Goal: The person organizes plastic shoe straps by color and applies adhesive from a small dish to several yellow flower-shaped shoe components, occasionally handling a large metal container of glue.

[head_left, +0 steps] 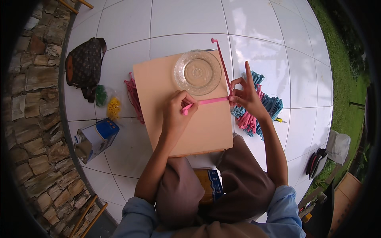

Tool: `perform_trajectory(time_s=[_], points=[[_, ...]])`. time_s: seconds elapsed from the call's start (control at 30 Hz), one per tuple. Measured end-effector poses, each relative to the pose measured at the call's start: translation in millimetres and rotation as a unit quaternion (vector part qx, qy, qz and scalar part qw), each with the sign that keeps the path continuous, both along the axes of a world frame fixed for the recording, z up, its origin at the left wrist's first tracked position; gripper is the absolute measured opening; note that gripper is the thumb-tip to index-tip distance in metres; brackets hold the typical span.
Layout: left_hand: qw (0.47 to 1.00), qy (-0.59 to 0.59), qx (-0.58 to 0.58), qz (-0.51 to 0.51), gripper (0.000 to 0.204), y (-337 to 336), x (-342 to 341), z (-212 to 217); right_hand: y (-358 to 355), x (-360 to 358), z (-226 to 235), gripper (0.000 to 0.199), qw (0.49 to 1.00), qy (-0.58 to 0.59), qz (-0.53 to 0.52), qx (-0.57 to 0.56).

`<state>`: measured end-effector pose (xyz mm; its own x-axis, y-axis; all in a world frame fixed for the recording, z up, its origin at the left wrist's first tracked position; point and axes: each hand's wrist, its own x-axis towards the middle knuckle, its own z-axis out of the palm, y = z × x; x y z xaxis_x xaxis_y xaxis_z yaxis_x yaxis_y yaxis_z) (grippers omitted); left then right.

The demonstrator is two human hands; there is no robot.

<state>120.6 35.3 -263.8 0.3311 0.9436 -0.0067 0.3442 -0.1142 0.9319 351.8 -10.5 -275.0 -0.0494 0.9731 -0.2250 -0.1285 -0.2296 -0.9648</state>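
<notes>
A long pink strip (223, 65) is bent at a corner over a peach board (158, 83) that rests on my lap. My left hand (177, 111) pinches one end of the strip on the board. At the board's right edge my right hand (247, 95) pinches the bend, index finger raised. The strip's other leg runs up past a clear glass plate (197, 72) lying on the board's far part.
A heap of blue and pink strips (258, 111) lies right of the board, more pink strips (133, 97) at its left. A brown patterned bag (84, 63), small green and yellow bags (108, 102), a blue-topped carton (95, 139), white floor tiles, stone wall at left.
</notes>
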Motion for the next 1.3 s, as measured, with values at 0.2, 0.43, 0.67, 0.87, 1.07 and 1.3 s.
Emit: perform_trajectory(time_s=[0.2, 0.43, 0.67, 0.87, 1.07, 1.3], points=[[1.0, -0.007, -0.024, -0.005, 0.015, -0.2, -1.0, -3.9, -7.9, -1.8, -15.1, 0.095, 0.997, 0.063, -0.023, -0.04], [1.0, 0.003, -0.017, -0.013, 0.015, 0.0, -2.0, -2.4, -7.5, -15.5, -6.5, 0.084, 0.989, 0.112, -0.091, -0.039], [0.998, -0.027, -0.054, 0.003, 0.015, 0.5, -0.5, 0.5, -7.6, -12.8, -6.1, 0.083, 0.992, 0.103, -0.069, -0.035], [0.997, -0.042, -0.066, -0.002, 0.015, 1.2, -1.3, 2.1, -5.5, -15.2, -1.5, 0.078, 0.987, 0.124, -0.071, -0.072], [0.997, -0.043, -0.063, -0.001, 0.015, 0.6, -1.0, 0.8, -1.9, -23.3, -4.1, 0.072, 0.997, 0.007, -0.071, -0.033], [0.998, -0.033, -0.049, 0.003, 0.015, 0.7, -2.2, -1.6, -4.4, -31.9, -0.7, 0.07, 0.991, -0.013, -0.13, -0.015]])
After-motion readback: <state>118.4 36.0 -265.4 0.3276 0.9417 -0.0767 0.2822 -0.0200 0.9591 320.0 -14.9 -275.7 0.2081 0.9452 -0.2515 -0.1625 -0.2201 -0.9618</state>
